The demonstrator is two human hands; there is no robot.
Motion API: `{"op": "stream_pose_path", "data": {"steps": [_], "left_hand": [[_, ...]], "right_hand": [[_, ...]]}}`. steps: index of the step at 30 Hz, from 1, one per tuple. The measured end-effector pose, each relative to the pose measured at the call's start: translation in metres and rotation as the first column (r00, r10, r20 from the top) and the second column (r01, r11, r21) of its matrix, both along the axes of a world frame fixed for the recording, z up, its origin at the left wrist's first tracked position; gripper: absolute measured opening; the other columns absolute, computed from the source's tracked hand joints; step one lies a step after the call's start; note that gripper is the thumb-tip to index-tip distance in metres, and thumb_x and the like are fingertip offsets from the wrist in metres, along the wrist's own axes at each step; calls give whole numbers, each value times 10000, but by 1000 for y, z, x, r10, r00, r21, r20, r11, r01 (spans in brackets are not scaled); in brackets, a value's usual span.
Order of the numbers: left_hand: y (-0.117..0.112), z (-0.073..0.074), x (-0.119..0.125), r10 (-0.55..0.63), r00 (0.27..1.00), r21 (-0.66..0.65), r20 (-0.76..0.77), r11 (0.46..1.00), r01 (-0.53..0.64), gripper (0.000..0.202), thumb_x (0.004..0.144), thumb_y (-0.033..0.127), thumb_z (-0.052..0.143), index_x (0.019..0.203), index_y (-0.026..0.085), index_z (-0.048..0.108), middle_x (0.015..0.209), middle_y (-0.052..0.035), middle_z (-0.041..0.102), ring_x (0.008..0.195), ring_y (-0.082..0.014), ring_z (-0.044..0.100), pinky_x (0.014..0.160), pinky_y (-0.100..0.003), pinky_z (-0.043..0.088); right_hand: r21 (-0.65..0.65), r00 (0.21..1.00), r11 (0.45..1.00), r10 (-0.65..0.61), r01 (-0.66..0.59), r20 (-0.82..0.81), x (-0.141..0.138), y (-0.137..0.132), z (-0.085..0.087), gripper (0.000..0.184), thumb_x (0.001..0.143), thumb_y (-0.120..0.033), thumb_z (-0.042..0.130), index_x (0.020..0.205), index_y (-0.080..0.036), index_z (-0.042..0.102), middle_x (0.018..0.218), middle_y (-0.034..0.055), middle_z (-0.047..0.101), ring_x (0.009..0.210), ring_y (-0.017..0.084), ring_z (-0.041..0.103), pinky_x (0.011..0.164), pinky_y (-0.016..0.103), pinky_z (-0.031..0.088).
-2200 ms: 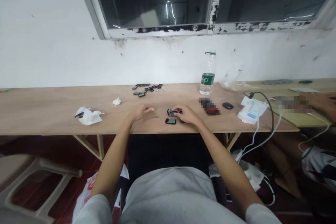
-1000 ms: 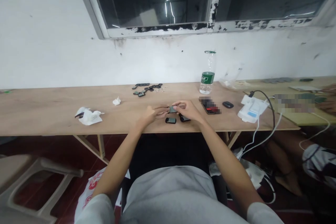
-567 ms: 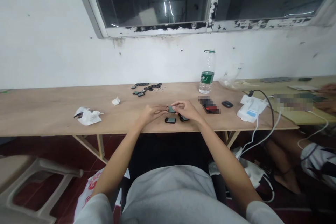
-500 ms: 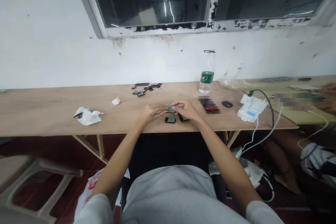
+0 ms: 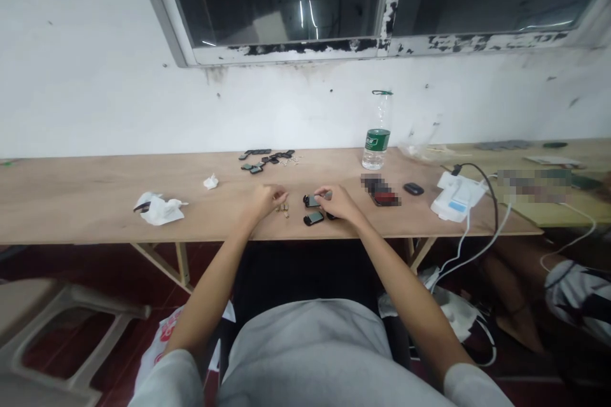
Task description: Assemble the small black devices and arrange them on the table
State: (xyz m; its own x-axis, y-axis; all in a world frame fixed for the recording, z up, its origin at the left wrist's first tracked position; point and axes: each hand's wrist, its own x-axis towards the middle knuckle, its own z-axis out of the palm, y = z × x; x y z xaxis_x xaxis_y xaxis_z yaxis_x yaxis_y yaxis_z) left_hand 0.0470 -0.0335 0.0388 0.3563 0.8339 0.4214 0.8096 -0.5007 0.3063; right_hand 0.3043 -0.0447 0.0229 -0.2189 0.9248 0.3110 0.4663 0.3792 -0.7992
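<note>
My right hand (image 5: 338, 200) pinches the right edge of a small black piece with a grey-green face (image 5: 311, 201), flat and rounded at the ends. To its left, my left hand (image 5: 268, 200) is closed, thumb and fingertips together; anything between them is too small to make out. Right beside those fingertips lie several tiny brass-coloured parts (image 5: 285, 208) on the wood. A second black piece with a grey face (image 5: 314, 219) rests just in front of the held one. Another dark piece (image 5: 331, 216) is mostly hidden beneath my right hand.
Toward the wall lie several similar black pieces (image 5: 270, 159). A water bottle (image 5: 375, 149), a partly blurred phone (image 5: 384, 196), a black oval case (image 5: 413, 189) and a white power strip (image 5: 456, 198) with cables stand rightward. Crumpled tissues (image 5: 162, 208) lie left. Another person's legs show at right.
My left hand has left the black piece and drawn left, its fingers now pinched, uncovering the brass-coloured parts. My right hand stays on the piece. The front piece has shifted slightly right and turned.
</note>
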Motion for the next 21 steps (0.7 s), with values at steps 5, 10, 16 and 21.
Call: {"op": "stream_pose_path", "data": {"steps": [5,10,16,21], "left_hand": [[-10,11,-6,-230,973,-277,21,934,227,286,897,416,639,899,181,802,904,-74,782,762,-192,680,679,-258,487],[-7,10,-18,-234,972,-436,17,873,217,167,757,340,785,784,178,815,905,-85,781,798,-209,701,712,-258,511],[-2,2,-17,-222,975,-471,-27,863,183,85,684,252,801,730,182,812,807,-71,778,737,-212,698,685,-267,510],[-5,6,-29,-141,987,-485,-80,871,84,44,641,212,763,673,226,790,776,-36,778,725,-219,703,653,-265,500]], "right_hand": [[33,1000,999,22,-22,20,2,1,-3,185,881,-222,660,998,-141,778,726,48,740,644,163,664,666,252,516],[75,991,997,-7,-4,133,-2,2,-6,163,876,-216,667,964,-157,791,799,57,758,683,162,657,683,248,494],[202,956,979,-90,33,279,-9,4,-16,142,892,-256,679,935,-187,795,900,70,779,807,201,682,752,270,482],[265,948,963,-36,-52,316,-7,4,-17,188,937,-278,642,978,-189,802,1026,105,763,959,243,663,902,319,478]]}}
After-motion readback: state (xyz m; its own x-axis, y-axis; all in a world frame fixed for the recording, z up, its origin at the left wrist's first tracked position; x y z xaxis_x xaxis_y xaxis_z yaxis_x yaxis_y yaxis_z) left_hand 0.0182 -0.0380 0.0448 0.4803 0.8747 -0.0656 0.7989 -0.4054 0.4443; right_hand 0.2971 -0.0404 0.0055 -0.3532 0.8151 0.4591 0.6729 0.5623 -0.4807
